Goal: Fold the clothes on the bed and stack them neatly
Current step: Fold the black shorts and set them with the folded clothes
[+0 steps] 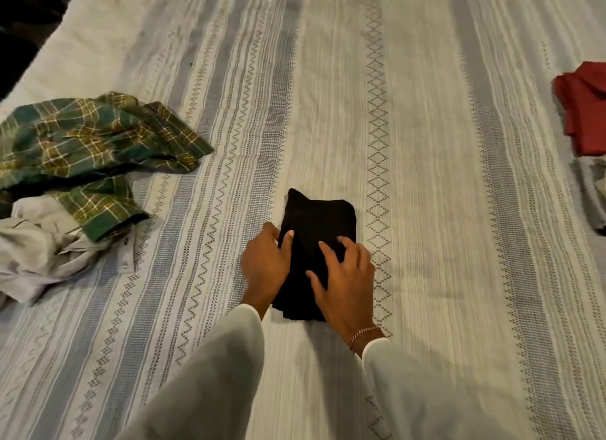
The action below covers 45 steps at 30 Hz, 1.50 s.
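Observation:
A black garment, folded into a small narrow rectangle, lies on the striped bedspread in the middle of the view. My left hand grips its left edge, thumb on top and fingers curled at the side. My right hand rests on the top of the garment with fingers spread and lightly bent. An unfolded green plaid shirt lies crumpled at the left, partly over a crumpled pale grey garment. A folded red garment sits at the right edge on top of a grey one.
The bedspread stretches wide beyond and to the right of the black garment. The bed's edge and a dark floor show at the top left corner. My long white sleeves fill the lower centre.

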{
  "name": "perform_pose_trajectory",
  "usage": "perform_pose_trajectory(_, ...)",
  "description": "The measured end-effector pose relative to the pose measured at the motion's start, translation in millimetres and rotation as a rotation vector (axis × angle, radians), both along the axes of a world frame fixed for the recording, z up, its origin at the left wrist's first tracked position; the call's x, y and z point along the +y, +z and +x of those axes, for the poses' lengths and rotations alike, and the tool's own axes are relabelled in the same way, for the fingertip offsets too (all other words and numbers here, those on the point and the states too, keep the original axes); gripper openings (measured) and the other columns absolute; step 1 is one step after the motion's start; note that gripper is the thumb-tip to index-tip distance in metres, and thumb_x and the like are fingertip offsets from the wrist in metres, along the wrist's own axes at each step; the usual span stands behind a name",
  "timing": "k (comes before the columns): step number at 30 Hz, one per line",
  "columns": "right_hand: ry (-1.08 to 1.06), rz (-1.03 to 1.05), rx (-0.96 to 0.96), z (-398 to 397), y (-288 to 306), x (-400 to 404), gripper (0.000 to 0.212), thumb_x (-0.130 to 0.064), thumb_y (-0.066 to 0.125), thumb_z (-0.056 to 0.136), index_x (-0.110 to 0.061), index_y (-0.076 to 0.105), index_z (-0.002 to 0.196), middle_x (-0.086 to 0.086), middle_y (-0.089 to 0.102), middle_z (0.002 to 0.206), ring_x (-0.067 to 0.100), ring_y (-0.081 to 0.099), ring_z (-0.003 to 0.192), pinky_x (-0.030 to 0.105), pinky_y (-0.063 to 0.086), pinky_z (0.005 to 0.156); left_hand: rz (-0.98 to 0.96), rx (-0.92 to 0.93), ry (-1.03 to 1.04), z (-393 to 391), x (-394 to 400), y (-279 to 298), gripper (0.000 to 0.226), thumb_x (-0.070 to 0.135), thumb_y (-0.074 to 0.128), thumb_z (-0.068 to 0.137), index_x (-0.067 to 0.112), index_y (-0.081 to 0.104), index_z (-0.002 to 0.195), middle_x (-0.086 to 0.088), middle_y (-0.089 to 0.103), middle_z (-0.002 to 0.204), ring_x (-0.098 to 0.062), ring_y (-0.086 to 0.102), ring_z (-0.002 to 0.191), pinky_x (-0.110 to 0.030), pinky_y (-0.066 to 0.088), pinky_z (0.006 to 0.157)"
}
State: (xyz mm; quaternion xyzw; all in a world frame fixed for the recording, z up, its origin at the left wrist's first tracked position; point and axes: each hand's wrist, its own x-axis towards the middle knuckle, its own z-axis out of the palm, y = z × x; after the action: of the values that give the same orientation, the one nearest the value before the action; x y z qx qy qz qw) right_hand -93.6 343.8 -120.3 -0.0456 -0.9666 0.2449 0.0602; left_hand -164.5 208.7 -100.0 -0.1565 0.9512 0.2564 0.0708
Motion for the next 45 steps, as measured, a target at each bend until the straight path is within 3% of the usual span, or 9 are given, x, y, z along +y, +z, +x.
perform_pose_trajectory(4,-0.168,-0.251,-0.154,-4,-3,4,0.072,-0.059,0.064,0.088,-0.023,0.045,0.146,0.011,0.034,0.154,0.030,0.032,0.140,0.043,0.041,0.106,0.023,-0.162,0.020,4,6,-6,0.064,0.062,0.043,0.098,0.002,0.052,0.117,-0.020,0.064,0.115,-0.038,0.061,0.104,-0.049,0.050,0.091)
perform_pose_trajectory(8,-0.545,-0.652,-0.330,-19,4,20,0.059,-0.047,0.069,0.090,-0.013,0.049,0.134,0.005,0.054,0.129,0.025,0.057,0.118,0.031,0.045,0.092,0.223,-0.309,0.065,-5,10,0,0.068,0.058,0.043,0.101,-0.004,0.052,0.128,-0.020,0.059,0.128,-0.037,0.058,0.117,-0.045,0.046,0.102)
perform_pose_trajectory(12,-0.529,-0.951,-0.552,-31,-2,40,0.049,-0.044,0.078,0.084,-0.014,0.065,0.121,-0.001,0.071,0.111,0.020,0.068,0.103,0.036,0.055,0.095,0.529,-0.441,0.175,-10,10,6,0.069,0.055,0.048,0.101,0.001,0.047,0.143,-0.015,0.055,0.142,-0.033,0.053,0.130,-0.037,0.044,0.105)
perform_pose_trajectory(17,-0.380,-1.176,-0.508,-22,14,59,0.029,-0.039,0.067,0.095,-0.031,0.067,0.123,-0.011,0.072,0.117,0.013,0.066,0.112,0.036,0.054,0.101,0.651,-0.397,0.151,0,26,16,0.064,0.057,0.043,0.101,0.015,0.043,0.150,-0.007,0.052,0.148,-0.030,0.049,0.136,-0.043,0.042,0.113)
perform_pose_trajectory(21,-0.300,-1.141,-0.447,-6,29,92,0.028,-0.045,0.063,0.096,-0.045,0.056,0.123,-0.025,0.063,0.120,0.004,0.060,0.114,0.029,0.051,0.101,0.676,-0.357,0.052,11,61,27,0.069,0.066,0.039,0.097,0.026,0.037,0.153,-0.002,0.047,0.153,-0.027,0.046,0.139,-0.047,0.040,0.115)
perform_pose_trajectory(25,-0.305,-1.080,-0.396,17,48,150,0.057,-0.045,0.065,0.095,-0.036,0.044,0.147,-0.015,0.055,0.142,0.010,0.053,0.131,0.037,0.045,0.112,0.711,-0.344,-0.042,22,118,41,0.065,0.064,0.040,0.098,0.027,0.039,0.151,0.000,0.048,0.152,-0.025,0.048,0.137,-0.039,0.042,0.110)
perform_pose_trajectory(33,-0.439,-0.932,-0.253,71,89,328,0.061,-0.039,0.065,0.096,-0.037,0.038,0.152,-0.014,0.050,0.147,0.011,0.049,0.136,0.041,0.040,0.116,0.796,-0.285,-0.201,60,306,73,0.058,0.061,0.038,0.100,0.029,0.044,0.147,0.004,0.053,0.145,-0.020,0.053,0.131,-0.035,0.045,0.107)
perform_pose_trajectory(38,-0.463,-0.811,-0.225,104,116,440,0.066,-0.035,0.065,0.097,-0.037,0.034,0.155,-0.011,0.050,0.148,0.011,0.048,0.135,0.031,0.041,0.112,0.906,-0.300,-0.238,92,420,88,0.055,0.062,0.041,0.098,0.035,0.046,0.145,0.007,0.056,0.141,-0.017,0.055,0.128,-0.038,0.046,0.109)
perform_pose_trajectory(45,-0.356,-0.609,-0.298,126,149,601,0.075,-0.042,0.065,0.096,-0.048,0.022,0.156,-0.016,0.035,0.158,0.011,0.036,0.145,0.039,0.035,0.119,1.093,-0.335,-0.250,130,552,107,0.044,0.054,0.045,0.101,0.040,0.046,0.143,0.017,0.058,0.132,0.000,0.057,0.115,-0.019,0.049,0.093)
